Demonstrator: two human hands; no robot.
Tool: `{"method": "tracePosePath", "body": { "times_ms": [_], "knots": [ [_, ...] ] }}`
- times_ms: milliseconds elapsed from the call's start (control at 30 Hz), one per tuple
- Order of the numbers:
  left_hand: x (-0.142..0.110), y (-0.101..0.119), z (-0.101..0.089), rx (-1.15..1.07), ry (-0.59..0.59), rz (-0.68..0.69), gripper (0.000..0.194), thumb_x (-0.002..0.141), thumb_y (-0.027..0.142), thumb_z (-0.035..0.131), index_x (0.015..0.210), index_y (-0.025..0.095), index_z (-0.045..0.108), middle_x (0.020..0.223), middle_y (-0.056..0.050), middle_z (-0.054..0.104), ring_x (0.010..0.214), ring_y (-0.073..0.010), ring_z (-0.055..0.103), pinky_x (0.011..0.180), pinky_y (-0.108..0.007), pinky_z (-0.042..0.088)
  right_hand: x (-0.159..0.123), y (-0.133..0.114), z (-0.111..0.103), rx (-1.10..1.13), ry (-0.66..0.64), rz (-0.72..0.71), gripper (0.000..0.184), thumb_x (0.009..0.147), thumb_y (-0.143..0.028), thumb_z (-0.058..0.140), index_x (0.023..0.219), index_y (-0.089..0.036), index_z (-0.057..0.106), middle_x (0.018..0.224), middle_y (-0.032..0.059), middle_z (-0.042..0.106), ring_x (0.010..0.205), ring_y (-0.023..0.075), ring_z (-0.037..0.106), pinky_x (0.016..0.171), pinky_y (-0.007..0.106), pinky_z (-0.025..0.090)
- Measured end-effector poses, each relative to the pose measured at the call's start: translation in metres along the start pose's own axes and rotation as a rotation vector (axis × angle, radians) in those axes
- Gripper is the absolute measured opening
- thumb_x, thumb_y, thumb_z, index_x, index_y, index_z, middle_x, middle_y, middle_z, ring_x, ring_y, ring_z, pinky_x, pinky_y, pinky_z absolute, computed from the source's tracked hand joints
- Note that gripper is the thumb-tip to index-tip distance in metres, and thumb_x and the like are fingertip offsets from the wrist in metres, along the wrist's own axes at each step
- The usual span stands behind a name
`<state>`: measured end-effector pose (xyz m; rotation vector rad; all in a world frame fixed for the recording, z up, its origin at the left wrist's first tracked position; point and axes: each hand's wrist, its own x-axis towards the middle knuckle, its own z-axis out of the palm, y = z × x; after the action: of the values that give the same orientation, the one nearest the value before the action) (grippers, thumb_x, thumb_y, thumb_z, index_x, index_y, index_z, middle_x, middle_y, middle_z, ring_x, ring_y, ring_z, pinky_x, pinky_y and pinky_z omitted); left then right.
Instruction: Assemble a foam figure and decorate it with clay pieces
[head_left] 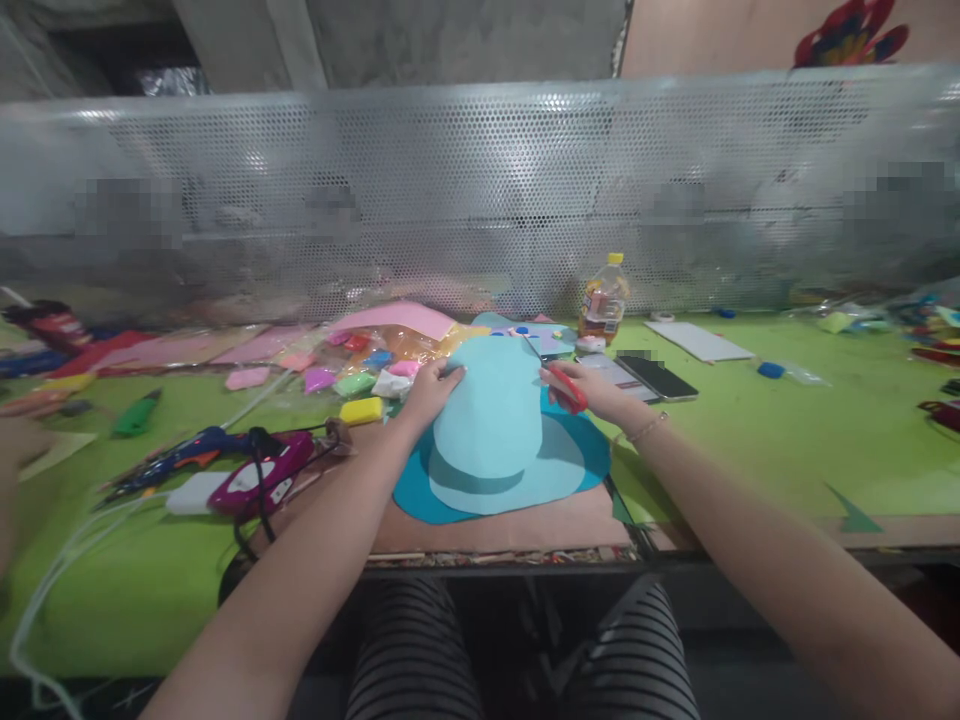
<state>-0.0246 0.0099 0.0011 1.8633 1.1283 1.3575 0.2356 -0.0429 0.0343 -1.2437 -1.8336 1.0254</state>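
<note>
A light blue sheet of paper (487, 410) with rounded lower corners is held up off the table. My left hand (435, 388) pinches its left edge, with the thumb on the near face. In my right hand (592, 390) is a pair of scissors (566, 388) with red handles, closed in my fingers; the blades reach the upper right edge of the sheet. Below the raised sheet lie a rounded light blue piece (555, 470) and, under that, a larger dark blue piece (435, 502).
To the left lie a blue glue gun (180, 455) and a magenta power strip (262, 475) with cables. Colourful clay packs (356, 383) are behind. A bottle (604, 300) and a phone (660, 378) are at the right. Another person's hand (30, 400) is at far left.
</note>
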Motion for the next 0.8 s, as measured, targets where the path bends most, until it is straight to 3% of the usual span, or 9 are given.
{"method": "tracePosePath", "body": {
  "times_ms": [800],
  "knots": [
    [-0.003,0.001,-0.001,-0.02,-0.124,-0.091,0.03,0.068,0.044,0.064,0.078,0.016,0.065,0.074,-0.002,0.067,0.065,-0.0165,0.058,0.061,-0.028,0.046,-0.001,0.005,-0.025,-0.167,-0.138,-0.005,0.036,0.073,-0.055,0.059,0.071,-0.019,0.051,0.066,0.0005,0.06,0.049,0.009,0.051,0.043,0.021,0.037]
  ]
}}
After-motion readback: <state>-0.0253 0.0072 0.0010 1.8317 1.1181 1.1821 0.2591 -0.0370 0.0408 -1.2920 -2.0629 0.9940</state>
